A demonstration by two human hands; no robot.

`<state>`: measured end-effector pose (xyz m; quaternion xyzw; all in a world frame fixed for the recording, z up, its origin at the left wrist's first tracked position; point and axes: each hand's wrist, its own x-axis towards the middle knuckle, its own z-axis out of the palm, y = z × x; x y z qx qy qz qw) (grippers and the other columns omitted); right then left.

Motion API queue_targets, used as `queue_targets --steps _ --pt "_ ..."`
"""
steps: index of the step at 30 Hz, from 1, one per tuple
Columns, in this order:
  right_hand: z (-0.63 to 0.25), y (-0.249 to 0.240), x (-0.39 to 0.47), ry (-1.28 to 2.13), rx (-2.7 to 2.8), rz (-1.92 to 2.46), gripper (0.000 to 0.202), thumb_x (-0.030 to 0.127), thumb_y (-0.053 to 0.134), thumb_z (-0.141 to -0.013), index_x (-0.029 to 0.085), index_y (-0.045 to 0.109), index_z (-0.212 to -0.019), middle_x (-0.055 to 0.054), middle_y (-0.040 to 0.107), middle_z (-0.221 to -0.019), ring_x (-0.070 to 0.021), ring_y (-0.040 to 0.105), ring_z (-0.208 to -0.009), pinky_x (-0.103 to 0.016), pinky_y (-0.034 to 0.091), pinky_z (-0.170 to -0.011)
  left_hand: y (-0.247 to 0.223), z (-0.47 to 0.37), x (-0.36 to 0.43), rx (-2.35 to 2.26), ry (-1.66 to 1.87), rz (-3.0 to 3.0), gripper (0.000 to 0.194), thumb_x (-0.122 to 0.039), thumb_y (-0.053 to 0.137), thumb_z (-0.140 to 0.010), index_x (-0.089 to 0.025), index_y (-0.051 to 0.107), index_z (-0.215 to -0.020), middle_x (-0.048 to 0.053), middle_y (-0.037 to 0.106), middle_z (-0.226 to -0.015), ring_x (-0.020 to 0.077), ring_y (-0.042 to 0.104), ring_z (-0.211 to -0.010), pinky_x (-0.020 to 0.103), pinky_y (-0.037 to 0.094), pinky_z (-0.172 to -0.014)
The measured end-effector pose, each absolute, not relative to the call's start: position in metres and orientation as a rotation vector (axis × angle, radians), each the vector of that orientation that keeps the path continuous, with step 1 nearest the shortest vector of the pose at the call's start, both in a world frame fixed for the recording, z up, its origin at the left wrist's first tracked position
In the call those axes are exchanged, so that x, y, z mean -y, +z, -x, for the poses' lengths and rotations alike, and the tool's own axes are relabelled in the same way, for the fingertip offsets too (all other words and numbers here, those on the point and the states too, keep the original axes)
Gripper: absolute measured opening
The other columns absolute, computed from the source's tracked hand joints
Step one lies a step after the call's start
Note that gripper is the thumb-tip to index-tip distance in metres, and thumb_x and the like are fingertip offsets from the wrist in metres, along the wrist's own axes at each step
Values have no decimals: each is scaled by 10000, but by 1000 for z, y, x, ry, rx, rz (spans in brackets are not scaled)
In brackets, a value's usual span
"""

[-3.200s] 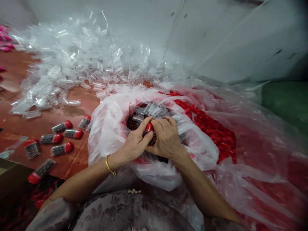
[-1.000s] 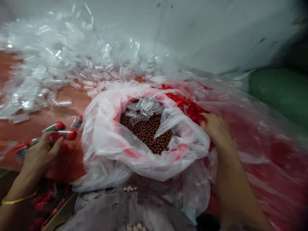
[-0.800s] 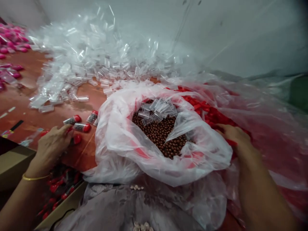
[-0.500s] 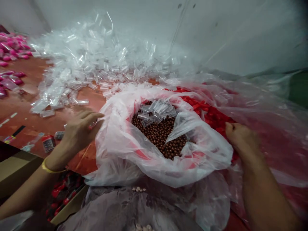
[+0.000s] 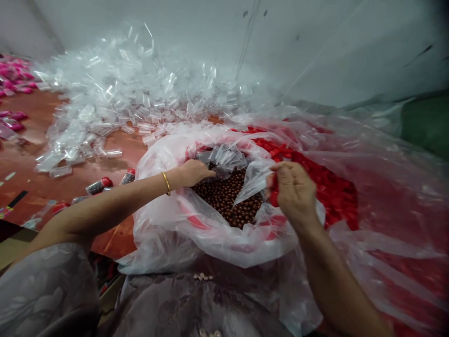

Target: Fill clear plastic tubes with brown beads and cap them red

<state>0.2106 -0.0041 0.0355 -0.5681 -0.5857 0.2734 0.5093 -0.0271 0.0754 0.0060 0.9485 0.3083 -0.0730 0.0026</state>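
Note:
A white plastic bag (image 5: 157,201) stands open in front of me, holding small brown beads (image 5: 224,201) and a small heap of clear plastic tubes (image 5: 228,157). My left hand (image 5: 196,173) reaches over the bag's left rim to the near edge of those tubes. Its fingers look closed, and what lies between them is hidden. Over the bag's right side, my right hand (image 5: 294,189) is closed around red plastic caps (image 5: 273,189), partly covered by the fingers. Beside it, a fold of the bag hangs over the beads.
A large pile of clear tubes (image 5: 122,98) spreads along the wall. More red caps (image 5: 336,196) lie in a clear bag at right. Filled tubes with red caps (image 5: 100,185) lie on the red-brown table (image 5: 122,140). Pink pieces (image 5: 16,75) are at far left.
My left hand has moved right from the bag's outer edge to the tubes inside it. My right hand has come left from the red pile, with red caps in its fingers. The view has shifted slightly.

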Motion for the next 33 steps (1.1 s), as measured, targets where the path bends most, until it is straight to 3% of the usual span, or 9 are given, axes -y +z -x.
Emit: queue_targets --steps 4,7,8,11,15,23,28,33 --pt "-189 3 1 886 1442 1309 429 652 478 -864 229 549 -859 51 515 -583 -87 471 -387 -226 361 -374 10 22 -71 -1129 -228 -2825 406 -290 505 -871 -158 598 -1244 119 687 -915 250 646 -815 305 425 -634" --pt "-193 -8 -4 918 1455 1354 455 670 485 -851 224 577 -834 48 516 -575 -87 477 -387 -229 369 -379 8 11 -64 -1284 -172 -2825 474 -493 552 -858 -101 640 -1109 168 666 -999 298 639 -918 331 440 -682" --pt "-196 -9 -5 913 1442 1360 457 672 495 -843 224 583 -829 46 519 -577 -90 482 -389 -231 369 -377 6 7 -61 -1303 -163 -2859 445 -467 569 -860 -91 647 -1084 184 657 -1033 304 633 -951 334 440 -700" --pt "-204 -7 -4 907 1356 1366 451 670 511 -834 225 583 -832 45 518 -567 -97 485 -381 -237 357 -363 6 -4 -56 -1211 -275 -2979 237 -165 518 -879 -55 675 -1018 220 661 -1043 294 637 -968 338 434 -720" --pt "-206 -4 0 944 1271 1353 443 658 513 -838 219 569 -824 48 518 -567 -92 483 -377 -232 347 -365 17 -16 -50 -960 -556 -3023 339 25 413 -820 -49 719 -946 220 703 -982 308 660 -946 361 457 -698" --pt "-206 -5 2 981 1214 1321 437 651 507 -839 218 568 -825 48 514 -575 -88 485 -376 -230 338 -363 2 -46 -52 -782 -482 -2891 283 4 491 -792 -83 744 -883 175 738 -894 247 694 -840 307 500 -681" --pt "-208 -4 0 1042 1146 1256 320 529 464 -851 221 550 -834 65 458 -542 -83 448 -343 -230 324 -360 -7 -31 -71 -929 -48 -2557 264 -172 608 -783 -142 722 -1019 92 742 -974 212 679 -870 274 501 -737" --pt "-208 -5 -3 1055 1190 1276 176 347 477 -774 227 522 -894 71 483 -581 -82 460 -377 -221 336 -376 1 0 -65 -819 344 -1947 278 -194 591 -810 -141 663 -1073 39 719 -984 157 642 -879 264 495 -802"
